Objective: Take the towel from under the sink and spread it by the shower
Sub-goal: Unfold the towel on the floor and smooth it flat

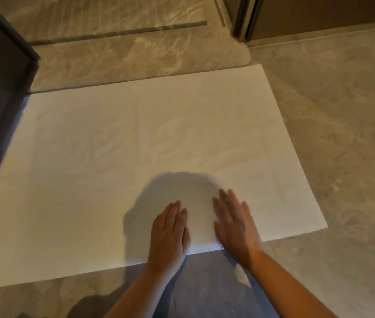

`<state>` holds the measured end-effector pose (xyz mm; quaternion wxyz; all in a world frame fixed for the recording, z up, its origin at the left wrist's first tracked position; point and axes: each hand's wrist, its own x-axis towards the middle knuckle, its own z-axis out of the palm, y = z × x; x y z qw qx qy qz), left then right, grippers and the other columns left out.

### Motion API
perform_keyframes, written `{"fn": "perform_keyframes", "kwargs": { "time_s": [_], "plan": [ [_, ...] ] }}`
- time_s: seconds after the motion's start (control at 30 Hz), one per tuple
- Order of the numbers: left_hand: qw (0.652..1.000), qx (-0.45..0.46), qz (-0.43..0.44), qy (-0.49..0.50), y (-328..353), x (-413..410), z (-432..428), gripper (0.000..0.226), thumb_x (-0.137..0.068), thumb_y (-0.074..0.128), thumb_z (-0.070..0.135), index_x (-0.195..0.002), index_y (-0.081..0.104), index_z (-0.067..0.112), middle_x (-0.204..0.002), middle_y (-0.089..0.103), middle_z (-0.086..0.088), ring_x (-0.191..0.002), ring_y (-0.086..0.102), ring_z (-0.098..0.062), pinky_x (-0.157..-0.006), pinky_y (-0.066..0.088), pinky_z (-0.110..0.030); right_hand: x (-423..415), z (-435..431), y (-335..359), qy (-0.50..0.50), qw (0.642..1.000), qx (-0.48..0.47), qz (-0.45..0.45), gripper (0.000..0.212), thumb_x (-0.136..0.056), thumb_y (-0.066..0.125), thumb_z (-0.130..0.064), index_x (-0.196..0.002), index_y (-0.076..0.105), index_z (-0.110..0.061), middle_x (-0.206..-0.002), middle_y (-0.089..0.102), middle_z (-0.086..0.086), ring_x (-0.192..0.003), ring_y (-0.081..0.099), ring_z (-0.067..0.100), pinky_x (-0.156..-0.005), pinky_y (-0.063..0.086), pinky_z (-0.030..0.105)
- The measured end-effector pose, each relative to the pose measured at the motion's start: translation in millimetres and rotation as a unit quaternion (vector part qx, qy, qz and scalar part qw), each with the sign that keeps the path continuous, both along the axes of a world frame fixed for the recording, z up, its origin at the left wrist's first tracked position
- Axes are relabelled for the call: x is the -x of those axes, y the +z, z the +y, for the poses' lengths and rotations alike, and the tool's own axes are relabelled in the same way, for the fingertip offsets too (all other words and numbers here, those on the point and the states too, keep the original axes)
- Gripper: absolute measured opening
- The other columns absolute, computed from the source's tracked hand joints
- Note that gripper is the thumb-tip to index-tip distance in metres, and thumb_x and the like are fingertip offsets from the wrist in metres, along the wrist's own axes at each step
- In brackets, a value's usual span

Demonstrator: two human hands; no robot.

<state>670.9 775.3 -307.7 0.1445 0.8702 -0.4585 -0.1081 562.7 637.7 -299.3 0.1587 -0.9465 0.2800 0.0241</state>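
Head view: both hands flat on the near edge of the spread towel.

My left hand (pixel 169 235) and right hand (pixel 236 228) lie palm down, fingers extended, each grip wide and holding nothing, pressing the white rectangular cloth towel (pixel 136 161) on the grey marble floor (pixel 342 134). It lies flat, long axis running left to right, far edge along the marble shower threshold (pixel 136 63). I judge that dragging my palms could bunch the faint creases or slide it askew toward the dark door frame (pixel 2 72).
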Motion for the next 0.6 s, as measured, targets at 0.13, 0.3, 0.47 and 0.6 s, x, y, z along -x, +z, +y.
{"fn": "perform_keyframes", "kwargs": {
  "time_s": [0.13,0.3,0.47,0.6],
  "plan": [
    [0.999,-0.031,0.013,0.005,0.8,-1.4,9.0,0.044,-0.085,0.036,0.026,-0.116,0.06,0.007,-0.128,0.057,-0.015,-0.117,0.054,-0.031,-0.091,0.047,-0.05,30.2,-20.3,-5.9,0.023,0.999,-0.001,0.027,0.051,-0.089,0.025,-0.036,-0.129,0.048,-0.013,-0.14,0.039,0.009,-0.127,0.04,0.038,-0.098,0.032,0.058],
    [0.999,-0.032,0.014,0.032,3.1,-19.0,31.9,0.043,-0.084,0.036,0.026,-0.11,0.063,0.004,-0.125,0.058,-0.02,-0.115,0.055,-0.036,-0.089,0.048,-0.055,44.7,-40.1,0.6,-0.097,0.993,-0.061,0.012,0.049,-0.088,0.035,-0.028,-0.128,0.047,-0.004,-0.143,0.038,0.018,-0.135,0.027,0.034,-0.107,0.025,0.058],
    [0.997,-0.031,-0.03,0.069,11.2,-49.4,64.1,0.044,-0.081,0.038,0.025,-0.105,0.065,0.0,-0.118,0.062,-0.024,-0.109,0.059,-0.039,-0.084,0.051,-0.055,-32.9,-4.9,7.4,0.044,0.994,-0.09,-0.034,0.04,-0.083,0.062,-0.005,-0.121,0.053,0.003,-0.136,0.043,0.028,-0.128,0.034,0.049,-0.102,0.028,0.064],
    [0.99,-0.026,-0.054,0.126,13.5,-78.5,86.8,0.034,-0.08,0.057,0.021,-0.105,0.065,0.0,-0.114,0.064,-0.023,-0.104,0.061,-0.038,-0.082,0.053,-0.051,-108.2,30.8,13.7,0.186,0.979,-0.063,-0.051,0.04,-0.08,0.065,-0.005,-0.118,0.055,0.005,-0.133,0.048,0.028,-0.124,0.04,0.049,-0.098,0.034,0.064]
  ]
}}
